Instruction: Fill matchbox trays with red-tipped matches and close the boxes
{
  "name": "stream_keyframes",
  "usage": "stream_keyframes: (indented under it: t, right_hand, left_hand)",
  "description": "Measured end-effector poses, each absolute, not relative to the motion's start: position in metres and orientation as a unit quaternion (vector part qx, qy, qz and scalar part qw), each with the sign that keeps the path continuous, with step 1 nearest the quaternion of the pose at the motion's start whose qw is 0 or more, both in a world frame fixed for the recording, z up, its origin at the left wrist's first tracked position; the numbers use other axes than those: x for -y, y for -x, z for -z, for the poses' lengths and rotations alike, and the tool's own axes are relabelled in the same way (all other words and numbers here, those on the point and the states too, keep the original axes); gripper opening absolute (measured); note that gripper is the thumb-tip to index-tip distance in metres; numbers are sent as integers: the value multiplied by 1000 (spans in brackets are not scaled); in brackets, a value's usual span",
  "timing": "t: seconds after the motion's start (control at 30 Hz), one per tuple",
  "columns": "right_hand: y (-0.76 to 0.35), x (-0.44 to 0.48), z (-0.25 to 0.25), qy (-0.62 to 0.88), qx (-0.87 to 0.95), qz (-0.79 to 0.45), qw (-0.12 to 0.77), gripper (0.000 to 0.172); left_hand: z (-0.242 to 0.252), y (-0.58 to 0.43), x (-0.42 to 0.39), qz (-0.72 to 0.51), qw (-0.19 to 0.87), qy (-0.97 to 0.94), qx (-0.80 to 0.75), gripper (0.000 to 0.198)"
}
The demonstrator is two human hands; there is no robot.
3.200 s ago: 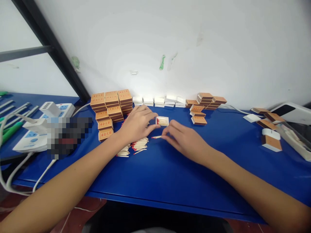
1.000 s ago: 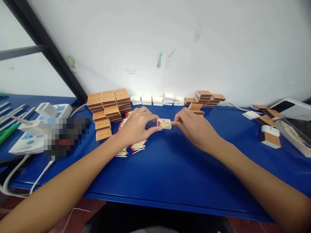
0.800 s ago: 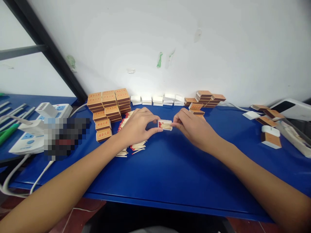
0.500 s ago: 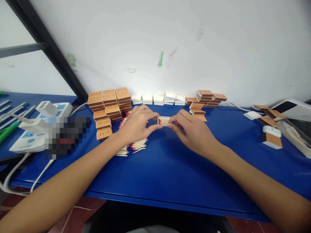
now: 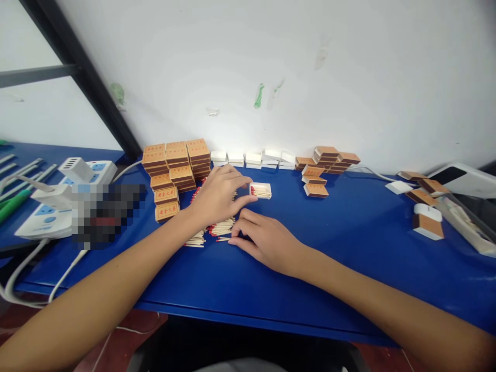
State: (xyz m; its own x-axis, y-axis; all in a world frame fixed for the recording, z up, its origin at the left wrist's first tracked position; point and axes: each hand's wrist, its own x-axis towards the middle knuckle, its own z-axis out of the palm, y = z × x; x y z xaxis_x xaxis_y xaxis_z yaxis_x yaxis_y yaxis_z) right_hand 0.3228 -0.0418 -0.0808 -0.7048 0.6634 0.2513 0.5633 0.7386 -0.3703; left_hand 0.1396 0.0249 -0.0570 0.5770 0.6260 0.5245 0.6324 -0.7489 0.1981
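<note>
My left hand [image 5: 222, 194] grips the left end of a small white matchbox tray [image 5: 269, 192] between thumb and fingers. Red-tipped matches [image 5: 261, 190] lie inside that tray, heads to the left. Nearer to me, my right hand [image 5: 269, 242] is closed in a pinch at the edge of a pile of loose matches [image 5: 221, 227]. Its thumb and finger meet at the plain end of one match [image 5: 222, 239] lying apart from the others. My left hand and wrist hide part of the pile.
Stacked orange matchboxes [image 5: 176, 155] stand at the back left, more matchboxes [image 5: 327, 155] at the back right. White trays [image 5: 253, 159] line the wall between them. A power strip [image 5: 42, 217] with cables lies left. On the right are loose sleeves [image 5: 428, 227] and a plastic-wrapped pack [image 5: 465, 222].
My right hand has left the tray's right end and moved down and left to the match pile. My left hand still holds the tray in about the same place.
</note>
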Motion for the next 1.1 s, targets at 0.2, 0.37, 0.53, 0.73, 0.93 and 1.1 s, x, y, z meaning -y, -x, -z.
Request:
stream_keyframes:
  t: [0.2,0.37,0.53,0.73,0.93,1.1]
  right_hand:
    - [-320,45,81,369,913,-97,144,12]
    - [-345,31,74,382,903,-81,181,12]
    - [-382,1,62,431,858,-9,279,14]
    - [-387,-3,60,420,871,-9,255,15]
    - [-388,0,58,408,870,-4,277,15]
    - [-372,11,62,361,866,-21,347,16]
  left_hand:
    - [56,-139,-25,289,6,889,355,27]
    - [57,-138,-26,284,3,892,351,24]
    - [56,-140,-24,286,-23,898,335,29]
    - [55,-141,-22,299,-56,894,328,29]
    - [55,-141,-23,307,-44,893,326,31]
    - [54,-140,-23,303,-12,888,346,30]
